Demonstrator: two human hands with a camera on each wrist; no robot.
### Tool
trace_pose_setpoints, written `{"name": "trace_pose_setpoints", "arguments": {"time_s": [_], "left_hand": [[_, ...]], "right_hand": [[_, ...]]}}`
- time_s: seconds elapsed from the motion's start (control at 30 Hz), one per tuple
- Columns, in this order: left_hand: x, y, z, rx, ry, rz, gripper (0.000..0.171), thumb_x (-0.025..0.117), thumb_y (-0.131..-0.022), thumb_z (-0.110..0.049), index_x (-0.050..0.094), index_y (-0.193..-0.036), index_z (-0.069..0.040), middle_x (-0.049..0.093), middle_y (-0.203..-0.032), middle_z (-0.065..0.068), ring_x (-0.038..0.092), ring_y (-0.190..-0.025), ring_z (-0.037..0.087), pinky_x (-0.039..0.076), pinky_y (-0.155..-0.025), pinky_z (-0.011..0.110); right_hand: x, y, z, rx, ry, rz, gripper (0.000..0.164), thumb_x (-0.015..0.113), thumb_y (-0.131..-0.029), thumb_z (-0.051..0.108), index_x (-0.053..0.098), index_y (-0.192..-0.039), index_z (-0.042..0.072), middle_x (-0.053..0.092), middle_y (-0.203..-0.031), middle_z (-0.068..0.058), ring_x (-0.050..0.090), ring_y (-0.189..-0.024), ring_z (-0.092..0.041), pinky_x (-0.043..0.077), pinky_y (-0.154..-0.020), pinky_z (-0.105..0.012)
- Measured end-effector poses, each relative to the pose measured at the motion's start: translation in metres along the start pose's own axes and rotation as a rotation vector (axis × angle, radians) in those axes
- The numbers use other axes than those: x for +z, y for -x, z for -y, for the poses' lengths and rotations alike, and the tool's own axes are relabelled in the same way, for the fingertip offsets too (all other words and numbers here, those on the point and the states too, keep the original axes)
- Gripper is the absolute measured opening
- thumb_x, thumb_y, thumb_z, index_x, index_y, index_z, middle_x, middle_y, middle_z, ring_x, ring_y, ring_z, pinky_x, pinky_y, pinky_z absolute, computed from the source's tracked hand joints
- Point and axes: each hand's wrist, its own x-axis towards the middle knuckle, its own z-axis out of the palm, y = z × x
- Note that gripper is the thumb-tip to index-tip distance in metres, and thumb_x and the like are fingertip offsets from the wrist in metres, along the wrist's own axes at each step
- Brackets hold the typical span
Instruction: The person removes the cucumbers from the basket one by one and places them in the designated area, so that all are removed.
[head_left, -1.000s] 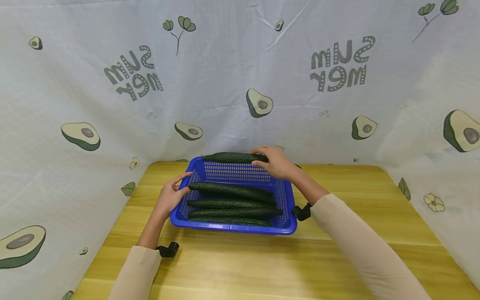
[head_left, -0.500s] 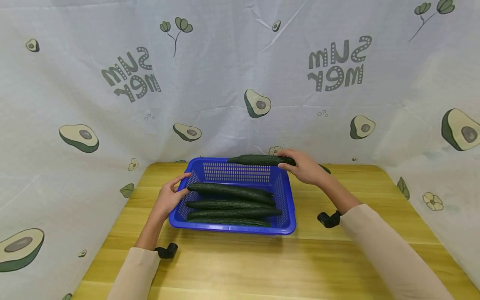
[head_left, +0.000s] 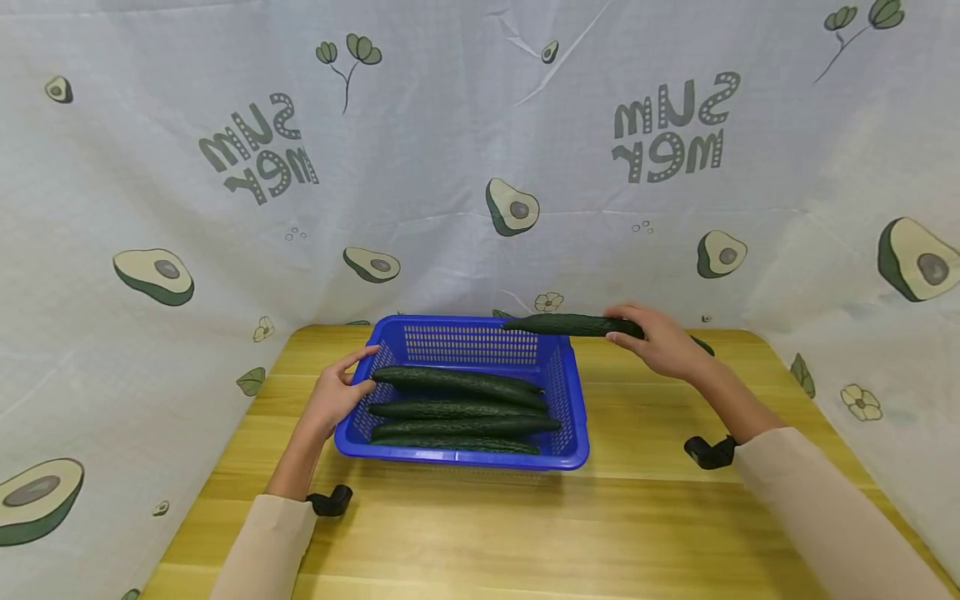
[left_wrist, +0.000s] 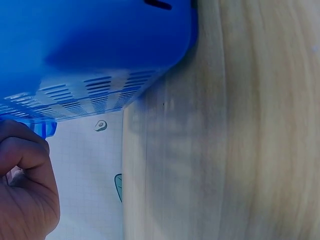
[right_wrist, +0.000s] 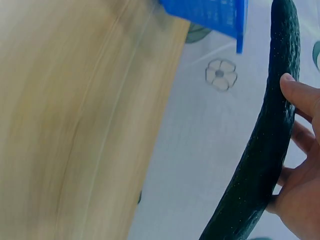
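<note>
My right hand (head_left: pixel 662 342) grips a long dark green cucumber (head_left: pixel 562 325) between thumb and fingers. Its thin end points left, over the back right corner of a blue plastic basket (head_left: pixel 450 456). In the right wrist view the cucumber (right_wrist: pixel 260 155) hangs above the table, apart from the basket's rim (right_wrist: pixel 241 30). My left hand (head_left: pixel 333 398) holds the basket's left rim. Its fingers are curled at the rim in the left wrist view, with the basket's slotted wall (left_wrist: pixel 95 90) beside them. Several cucumbers (head_left: pixel 461 408) lie side by side in the basket, running left to right.
The basket stands on a light wooden table (head_left: pixel 480 533). A pale cloth (head_left: pixel 435 150) with avocado prints hangs close behind the table and at both sides. Each wrist wears a small black camera, such as the right wrist camera (head_left: pixel 708 452).
My right hand has carried the cucumber rightward, from above the basket's back rim to mostly beyond its right side. The left hand has stayed on the basket's left rim.
</note>
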Motion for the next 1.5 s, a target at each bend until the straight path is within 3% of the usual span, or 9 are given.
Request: {"name": "trace_pose_setpoints", "arguments": {"time_s": [0.2,0.3,0.43,0.5,0.7,0.8,0.97,1.3,1.5], "left_hand": [[0.001,-0.001,0.001,0.009,-0.015,-0.011,0.063,0.064,-0.095,-0.004,0.053,-0.152,-0.027,0.069,-0.084,0.021,0.049,-0.051,0.012,0.054,-0.056,0.028],[0.001,-0.001,0.002,0.005,-0.006,-0.011,0.063,0.064,-0.095,-0.004,0.053,-0.152,-0.027,0.072,-0.092,0.023,0.055,-0.056,0.014,0.057,-0.059,0.030],[-0.001,-0.002,0.003,-0.006,0.015,-0.004,0.063,0.063,-0.095,-0.004,0.052,-0.152,-0.029,0.070,-0.119,0.029,0.068,-0.070,0.022,0.063,-0.066,0.038],[-0.001,-0.001,0.003,-0.009,0.018,-0.005,0.063,0.063,-0.095,-0.004,0.052,-0.152,-0.029,0.070,-0.120,0.028,0.070,-0.073,0.024,0.063,-0.067,0.039],[0.000,-0.002,0.004,-0.008,-0.010,-0.022,0.062,0.064,-0.095,-0.004,0.054,-0.151,-0.029,0.071,-0.090,0.021,0.056,-0.056,0.015,0.057,-0.059,0.030],[0.000,-0.002,0.004,-0.010,-0.008,-0.022,0.061,0.064,-0.095,-0.005,0.054,-0.151,-0.030,0.069,-0.084,0.020,0.057,-0.055,0.016,0.058,-0.059,0.031],[0.001,-0.001,0.002,-0.015,0.021,-0.008,0.061,0.062,-0.097,-0.005,0.052,-0.152,-0.029,0.074,-0.097,0.025,0.071,-0.070,0.023,0.063,-0.067,0.042],[0.000,0.000,-0.002,-0.028,0.072,0.046,0.063,0.060,-0.098,-0.006,0.048,-0.155,-0.029,0.068,-0.122,0.031,0.075,-0.080,0.026,0.064,-0.069,0.044],[-0.002,0.004,-0.004,-0.033,0.122,0.081,0.065,0.059,-0.099,-0.008,0.042,-0.159,-0.028,0.063,-0.131,0.034,0.076,-0.088,0.030,0.064,-0.072,0.046]], "right_hand": [[-0.008,0.013,-0.018,0.027,0.026,-0.010,0.051,0.057,-0.106,0.026,0.049,-0.148,-0.002,0.045,-0.153,-0.028,0.038,-0.142,-0.052,0.031,-0.113,-0.070],[-0.011,0.019,-0.031,0.033,0.032,-0.020,0.052,0.056,-0.106,0.027,0.049,-0.148,-0.003,0.045,-0.152,-0.029,0.038,-0.141,-0.053,0.032,-0.111,-0.071],[-0.014,0.026,-0.049,0.045,0.027,-0.023,0.052,0.056,-0.107,0.026,0.048,-0.147,-0.005,0.044,-0.151,-0.031,0.037,-0.140,-0.055,0.030,-0.110,-0.073],[-0.014,0.029,-0.058,0.047,0.021,-0.022,0.051,0.056,-0.107,0.025,0.048,-0.147,-0.007,0.043,-0.150,-0.032,0.036,-0.139,-0.056,0.030,-0.109,-0.073],[-0.007,0.038,-0.081,0.068,0.050,-0.011,0.052,0.057,-0.106,0.025,0.049,-0.145,-0.009,0.045,-0.148,-0.037,0.037,-0.137,-0.059,0.032,-0.107,-0.074],[-0.001,0.041,-0.092,0.076,0.066,-0.010,0.051,0.058,-0.105,0.024,0.050,-0.143,-0.009,0.047,-0.146,-0.037,0.040,-0.134,-0.059,0.033,-0.107,-0.074],[0.010,0.046,-0.108,0.078,0.079,-0.004,0.050,0.060,-0.104,0.024,0.052,-0.142,-0.008,0.050,-0.144,-0.037,0.043,-0.132,-0.059,0.034,-0.105,-0.073],[0.029,0.047,-0.122,0.034,0.162,0.015,0.045,0.065,-0.100,0.020,0.059,-0.138,-0.004,0.057,-0.140,-0.032,0.049,-0.128,-0.056,0.038,-0.101,-0.073],[0.036,0.048,-0.124,0.055,0.167,0.029,0.042,0.065,-0.101,0.020,0.060,-0.136,-0.003,0.058,-0.138,-0.032,0.050,-0.127,-0.056,0.037,-0.100,-0.076]]}}
